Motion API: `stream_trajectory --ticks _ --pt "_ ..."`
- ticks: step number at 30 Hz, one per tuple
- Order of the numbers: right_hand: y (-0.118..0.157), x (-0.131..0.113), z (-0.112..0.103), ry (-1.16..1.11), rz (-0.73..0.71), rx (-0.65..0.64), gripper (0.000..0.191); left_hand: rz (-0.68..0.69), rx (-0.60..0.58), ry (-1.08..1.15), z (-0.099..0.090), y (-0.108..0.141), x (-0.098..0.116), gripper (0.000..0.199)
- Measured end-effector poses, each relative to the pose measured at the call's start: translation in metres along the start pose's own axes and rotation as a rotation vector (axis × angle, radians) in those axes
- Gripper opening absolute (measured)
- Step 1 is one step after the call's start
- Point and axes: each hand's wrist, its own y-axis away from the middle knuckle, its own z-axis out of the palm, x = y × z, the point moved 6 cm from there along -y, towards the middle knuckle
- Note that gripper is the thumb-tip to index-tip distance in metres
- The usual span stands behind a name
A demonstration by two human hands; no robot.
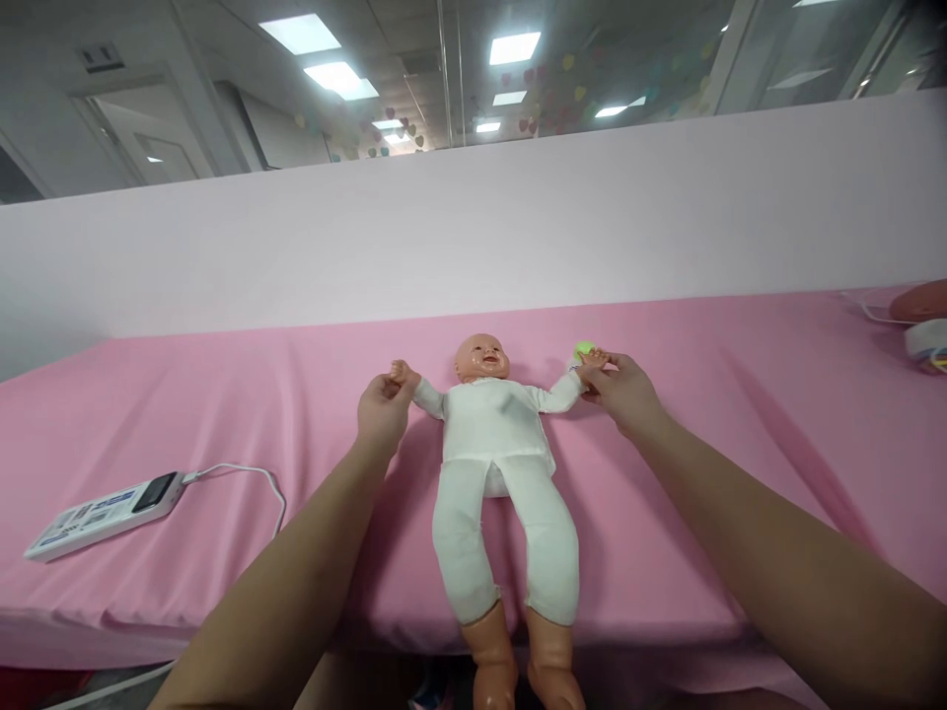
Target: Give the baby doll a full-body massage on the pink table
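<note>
A baby doll [494, 424] in a white top and white trousers lies on its back on the pink sheet [311, 394], head away from me, bare feet over the near edge. Its arms are spread out to both sides. My left hand [385, 409] is closed around the doll's hand on the left. On the right, my right hand [621, 390] pinches the doll's other hand between thumb and fingers. A small bright green round thing [584, 350] shows just behind that doll hand; I cannot tell whether it is attached.
A white power bank [108, 515] with a dark display lies at left, its white cable [244, 467] running toward me. At the far right edge are a skin-coloured object [921, 302] and a white item [926, 340], both cut off. A white wall [473, 237] with glass above stands behind.
</note>
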Motion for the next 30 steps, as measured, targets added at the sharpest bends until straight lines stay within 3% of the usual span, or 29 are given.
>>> stream_trajectory --ticks 2,7,11,13,16,20,25,30 --pt "0.016 -0.017 0.012 0.055 -0.175 -0.051 0.056 0.128 -0.076 -0.17 0.011 0.014 0.016 0.03" --pt "0.073 -0.053 0.053 0.301 -0.627 -0.342 0.057 0.403 -0.325 -0.49 0.039 0.042 0.04 0.024" --pt "0.107 -0.067 0.078 0.58 -0.951 -0.567 0.032 0.6 -0.5 -0.681 0.054 0.052 0.045 0.021" --pt "0.116 -0.071 0.086 0.679 -1.056 -0.622 0.022 0.674 -0.564 -0.742 0.058 0.055 0.045 0.025" --pt "0.12 -0.072 0.09 0.742 -1.115 -0.638 0.023 0.691 -0.574 -0.787 0.059 0.056 0.044 0.03" --pt "0.112 -0.069 0.083 0.621 -0.993 -0.59 0.025 0.59 -0.51 -0.728 0.053 0.05 0.039 0.026" --pt "0.063 -0.05 0.05 0.28 -0.523 -0.304 0.033 0.306 -0.345 -0.448 0.027 0.021 0.019 0.028" --pt "0.005 -0.005 0.005 0.104 -0.076 -0.005 0.045 -0.026 -0.104 -0.048 -0.006 -0.015 -0.018 0.032"
